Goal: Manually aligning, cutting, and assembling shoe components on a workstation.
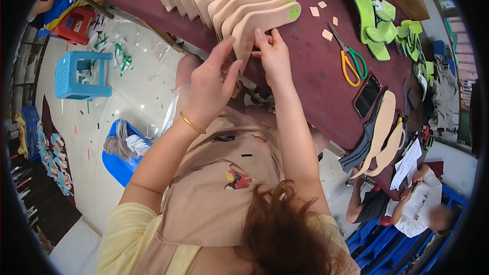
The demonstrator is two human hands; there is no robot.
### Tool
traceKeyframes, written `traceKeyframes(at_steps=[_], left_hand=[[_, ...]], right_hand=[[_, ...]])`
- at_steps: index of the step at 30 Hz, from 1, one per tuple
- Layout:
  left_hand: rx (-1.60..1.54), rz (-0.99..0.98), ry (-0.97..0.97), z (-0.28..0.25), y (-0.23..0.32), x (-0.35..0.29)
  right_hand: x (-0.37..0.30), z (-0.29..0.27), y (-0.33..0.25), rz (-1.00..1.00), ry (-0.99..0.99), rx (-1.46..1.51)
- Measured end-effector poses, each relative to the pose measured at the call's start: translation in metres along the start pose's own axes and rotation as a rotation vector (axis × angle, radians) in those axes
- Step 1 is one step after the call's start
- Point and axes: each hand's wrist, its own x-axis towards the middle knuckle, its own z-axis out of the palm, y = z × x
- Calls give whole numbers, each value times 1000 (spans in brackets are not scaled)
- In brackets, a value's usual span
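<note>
A row of beige, bent, L-shaped padded pieces (pixel 218 1) stands close together on the maroon table, several with a green patch at one end. My right hand (pixel 275 60) is at the lower edge of the nearest beige piece (pixel 250 26), its thumb and fingers closed on that edge. That piece has a green dotted patch at its right end and narrows toward the bottom. Just left of its lower tip is my left hand (pixel 210 82), slightly blurred, with thumb and fingers apart and nothing visible in them.
On the maroon table (pixel 310 76) lie small beige squares (pixel 327 34), scissors (pixel 350 58) with orange and green handles, a phone (pixel 367 95), green pieces (pixel 365 7) and long beige strips (pixel 383 127). Left stand a blue stool (pixel 83 75) and a red stool (pixel 75 25). A person (pixel 418 201) sits at the right.
</note>
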Motion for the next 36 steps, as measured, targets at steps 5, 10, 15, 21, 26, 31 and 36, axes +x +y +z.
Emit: traceKeyframes(at_steps=[5, 10, 15, 21, 26, 31, 36], left_hand=[[150, 150, -31, -6, -5, 10], [336, 324, 180, 5, 14, 30], [227, 415, -24, 29, 32, 15], [134, 351, -134, 40, 15, -24], [-106, 494, -344, 92, 46, -20], [-339, 612, -578, 162, 83, -18], [-471, 495, -695, 254, 116, -39]], right_hand=[[30, 9, 31, -125, 115, -272], [26, 1, 17, -113, -21, -148], [-15, -67, 9, -143, 148, -135], [-113, -260, -7, -420, 957, -845], [-144, -365, 0, 14, 887, -1265], [-142, -379, -19, 148, 757, -1079], [-141, -397, -12, 87, 712, -1003]])
